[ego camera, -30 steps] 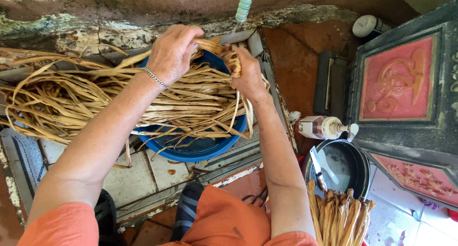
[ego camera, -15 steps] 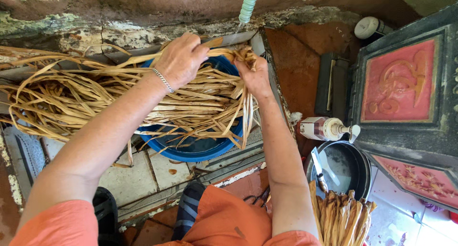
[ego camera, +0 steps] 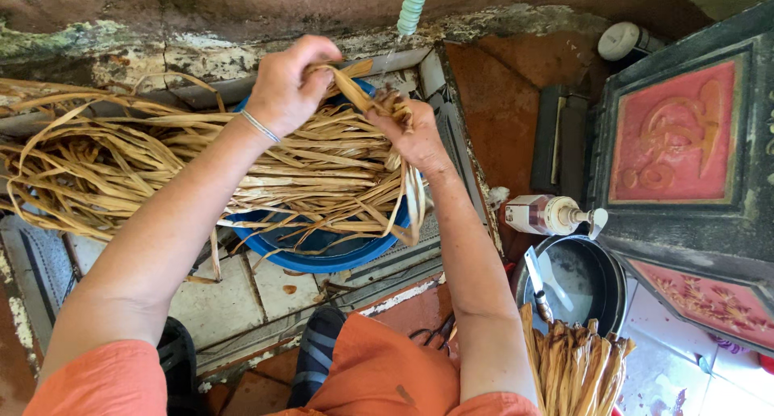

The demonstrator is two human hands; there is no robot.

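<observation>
Tiled floor with a stained wall along the top of frame; a blue basin (ego camera: 322, 255) sits centre, and dried straw strips (ego camera: 161, 170) lie across it, long axis left to right, ends trailing to the left edge. Left hand (ego camera: 290, 85) and right hand (ego camera: 407, 126), both upper centre, are closed, gripping the strips' right ends. Black pot (ego camera: 601, 279) lower right.

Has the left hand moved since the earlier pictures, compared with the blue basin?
Yes. The left hand, gripping dried strips, has shifted toward the right hand, over the far rim of the blue basin, which stayed put.
</observation>
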